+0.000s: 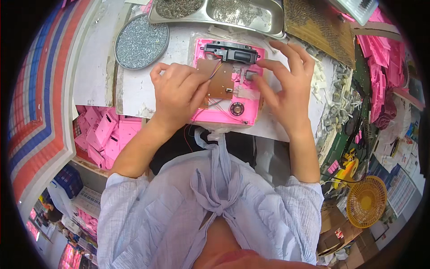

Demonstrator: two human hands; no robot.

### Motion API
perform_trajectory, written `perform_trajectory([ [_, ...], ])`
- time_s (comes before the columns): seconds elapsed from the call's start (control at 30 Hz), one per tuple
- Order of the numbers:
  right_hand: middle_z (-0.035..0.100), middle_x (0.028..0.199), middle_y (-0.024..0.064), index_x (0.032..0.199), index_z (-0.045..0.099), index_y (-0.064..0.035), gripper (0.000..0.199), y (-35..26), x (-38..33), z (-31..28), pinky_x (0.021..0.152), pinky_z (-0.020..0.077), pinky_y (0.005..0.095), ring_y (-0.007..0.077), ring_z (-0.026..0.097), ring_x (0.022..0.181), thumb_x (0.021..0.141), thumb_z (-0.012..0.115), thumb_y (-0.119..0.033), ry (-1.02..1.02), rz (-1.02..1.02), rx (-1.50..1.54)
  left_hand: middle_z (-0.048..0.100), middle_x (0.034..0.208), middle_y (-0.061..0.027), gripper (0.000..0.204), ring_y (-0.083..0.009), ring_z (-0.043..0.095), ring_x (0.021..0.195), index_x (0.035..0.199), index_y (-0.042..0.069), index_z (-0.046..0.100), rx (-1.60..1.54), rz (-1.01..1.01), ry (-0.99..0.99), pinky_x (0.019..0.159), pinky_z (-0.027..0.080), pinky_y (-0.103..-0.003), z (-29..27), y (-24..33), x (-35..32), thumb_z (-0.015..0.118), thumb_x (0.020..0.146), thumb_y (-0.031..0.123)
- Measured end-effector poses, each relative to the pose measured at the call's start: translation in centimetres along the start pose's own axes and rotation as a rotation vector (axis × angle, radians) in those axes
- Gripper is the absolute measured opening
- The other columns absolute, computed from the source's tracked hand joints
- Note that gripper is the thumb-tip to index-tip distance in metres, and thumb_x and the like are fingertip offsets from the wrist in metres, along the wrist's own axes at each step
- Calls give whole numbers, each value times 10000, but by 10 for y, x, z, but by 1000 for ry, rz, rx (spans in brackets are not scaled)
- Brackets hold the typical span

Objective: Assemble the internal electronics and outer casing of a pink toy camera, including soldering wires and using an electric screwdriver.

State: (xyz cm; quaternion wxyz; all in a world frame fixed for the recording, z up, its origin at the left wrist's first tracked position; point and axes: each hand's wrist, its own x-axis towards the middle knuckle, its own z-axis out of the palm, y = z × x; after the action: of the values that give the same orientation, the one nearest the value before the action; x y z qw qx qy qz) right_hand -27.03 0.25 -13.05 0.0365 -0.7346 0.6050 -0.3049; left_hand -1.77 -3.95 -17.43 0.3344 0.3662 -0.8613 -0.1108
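Pink panel (251, 106) lies flat on white worktop (134, 89), directly in front of the person, its btm edge near the table's front edge. Brown circuit board (219, 85) covers the panel's left-centre; black module (237, 53) spans most of the top edge, and round speaker (236, 108) sits lower R, just inside the rim. L hand (178, 87) is over the panel's left edge, fingers bent and drawn close at thin wires (217, 71) above the board — can't tell if they're actually pinched. R hand (289, 80) is spread at the right edge, fingers well apart: thumb tip by small grey block (251, 75), index near the module's R end, touching or not can't be told. The two hands stand apart w/ the board btwn them. Room L: strip of worktop btwn the L hand and round screw dish (139, 67), plus more white surface below the dish down to the front edge. Room up top is tight — steel tray (271, 20) sits just beyond the panel. R side: narrow white strip btwn wrist and loose white bits (319, 75), w/ grey bits (332, 101) heaped further out along that edge; screw-strewn cardboard (341, 36) closes off the upper R corner. Below the front edge, L of the torso, pink parts (105, 130) fill a bin close to the L forearm.
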Motion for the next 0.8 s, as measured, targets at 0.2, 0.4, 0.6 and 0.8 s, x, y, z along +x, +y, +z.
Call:
perform_trajectory([
  [0.2, 647, 1302, 88, 892, 736, -112, 211, -20, 30, 42, 976, 495, 487, 398, 504, 1281, 684, 766, -120, -13, -290, 104, 653, 852, 6, 159, -197, 617, 835, 889, 132, 682, -4, 8, 36, 873, 330, -417, 1, 1, 5, 788, 771, 119],
  [0.4, 683, 1254, 57, 799, 705, -84, 108, -11, 34, 55, 938, 512, 488, 378, 554, 1238, 705, 735, -129, 24, -385, 75, 645, 1157, -95, 427, -235, 629, 842, 1176, 70, 657, 4, -48, 53, 943, 385, -420, -22, 9, 14, 783, 770, 34],
  [0.6, 698, 1237, 37, 835, 712, -117, 193, -2, 21, 40, 977, 482, 458, 361, 540, 1232, 671, 800, -67, 95, -231, 247, 583, 1299, -160, 445, -146, 638, 909, 1296, -17, 592, -567, -175, -28, 792, 550, -280, -25, 25, 17, 646, 862, -100],
  [0.8, 717, 1216, 58, 882, 753, -121, 204, 12, 3, 27, 1028, 436, 436, 337, 530, 1233, 695, 815, -69, 140, -101, 423, 715, 1007, -142, 292, -195, 726, 713, 1219, -19, 665, -778, -253, -282, 627, 575, -296, 8, 25, 50, 648, 927, -10],
])
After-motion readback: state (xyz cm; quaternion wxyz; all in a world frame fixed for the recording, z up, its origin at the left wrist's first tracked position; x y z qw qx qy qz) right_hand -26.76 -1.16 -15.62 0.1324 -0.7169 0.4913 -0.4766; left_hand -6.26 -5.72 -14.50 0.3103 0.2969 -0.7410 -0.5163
